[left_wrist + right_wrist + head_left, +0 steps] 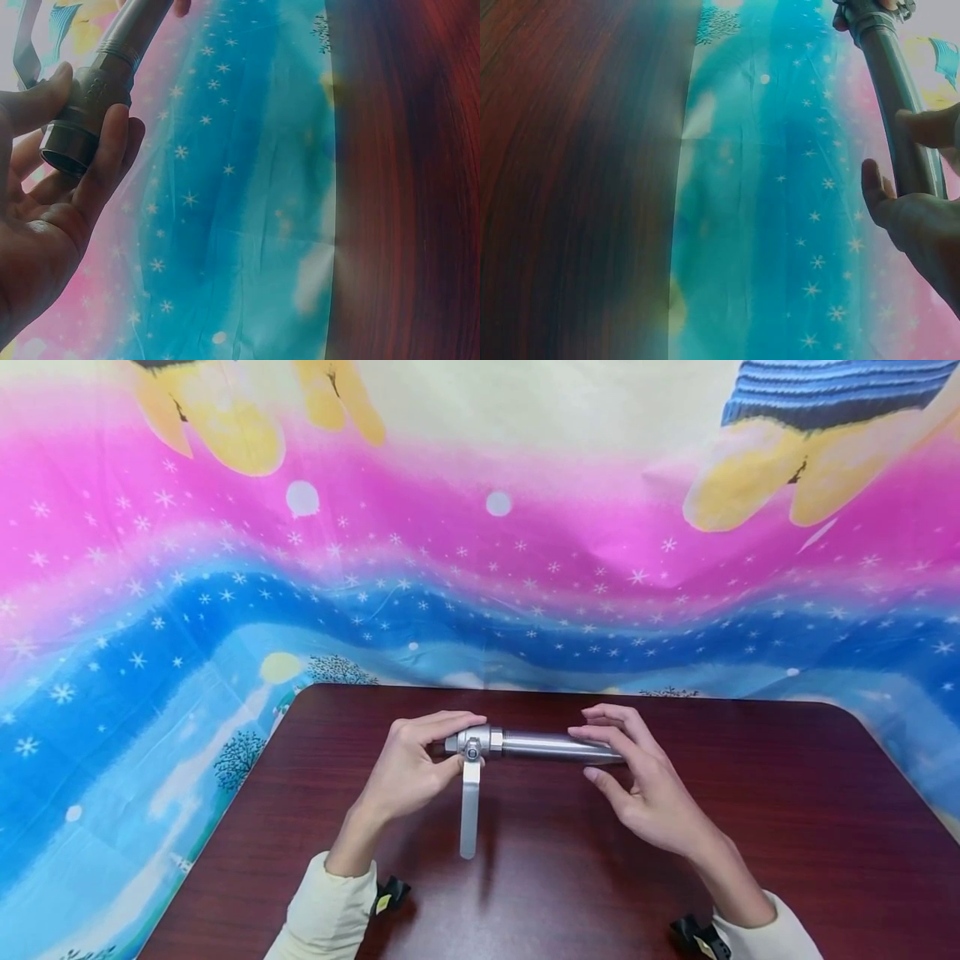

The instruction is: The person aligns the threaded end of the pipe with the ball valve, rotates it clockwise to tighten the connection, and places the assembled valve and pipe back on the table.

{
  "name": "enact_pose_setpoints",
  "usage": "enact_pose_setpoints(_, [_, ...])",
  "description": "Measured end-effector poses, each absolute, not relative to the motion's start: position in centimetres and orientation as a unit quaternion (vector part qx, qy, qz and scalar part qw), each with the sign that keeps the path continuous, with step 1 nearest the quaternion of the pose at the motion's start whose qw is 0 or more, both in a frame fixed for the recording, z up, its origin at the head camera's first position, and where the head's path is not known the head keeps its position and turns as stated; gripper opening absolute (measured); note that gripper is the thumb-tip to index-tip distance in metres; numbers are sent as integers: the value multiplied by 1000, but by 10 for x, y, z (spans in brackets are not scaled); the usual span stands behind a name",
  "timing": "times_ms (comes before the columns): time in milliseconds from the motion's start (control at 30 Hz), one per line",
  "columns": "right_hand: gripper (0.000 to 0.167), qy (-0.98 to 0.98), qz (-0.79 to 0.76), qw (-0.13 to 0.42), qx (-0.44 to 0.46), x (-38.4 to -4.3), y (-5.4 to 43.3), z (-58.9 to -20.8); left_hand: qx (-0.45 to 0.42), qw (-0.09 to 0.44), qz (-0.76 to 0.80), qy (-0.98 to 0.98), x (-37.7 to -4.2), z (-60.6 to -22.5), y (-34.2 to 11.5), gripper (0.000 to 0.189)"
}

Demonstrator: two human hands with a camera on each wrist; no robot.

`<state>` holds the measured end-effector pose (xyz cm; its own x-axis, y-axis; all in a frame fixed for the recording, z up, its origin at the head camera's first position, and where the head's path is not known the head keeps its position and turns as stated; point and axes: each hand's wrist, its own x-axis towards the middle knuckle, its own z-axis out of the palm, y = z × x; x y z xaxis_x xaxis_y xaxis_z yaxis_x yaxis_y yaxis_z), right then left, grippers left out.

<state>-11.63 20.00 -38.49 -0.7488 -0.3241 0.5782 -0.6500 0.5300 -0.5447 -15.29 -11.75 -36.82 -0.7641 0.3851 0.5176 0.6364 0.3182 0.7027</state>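
A steel ball valve (483, 741) is held above the table by my left hand (408, 768), its thumb and fingers pinching the valve body. The valve's flat lever handle (469, 814) points down toward me. From the valve's right side runs a smooth metal pipe (543, 746), roughly level. Around its far end is my right hand (652, 781), with fingers spread above and thumb below, not closed on it. The right wrist view shows a gap between some fingertips and the pipe (900, 105). In the left wrist view the valve's open round end (67, 154) faces the palm.
Below the hands lies a dark red-brown wooden table (555, 877) with rounded far corners. Behind it hangs a pink and blue cloth (450, 560) printed with snowflakes. Black straps (392, 895) with cameras sit at both wrists, by the pale sleeves (333, 902).
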Motion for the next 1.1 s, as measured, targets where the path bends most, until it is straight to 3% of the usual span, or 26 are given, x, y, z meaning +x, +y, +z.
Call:
enact_pose_setpoints(233, [55,-830,403,239,302,-118,200,-386,-324,137,-485,-801,-154,-368,-118,53])
enact_pose_setpoints(633, [48,-831,405,233,302,-116,201,-382,-318,130,-490,-801,-153,-368,-118,54])
enact_pose_setpoints(1100, [52,-832,414,215,300,-115,203,-381,-317,127,-497,-798,-153,-369,-119,54])
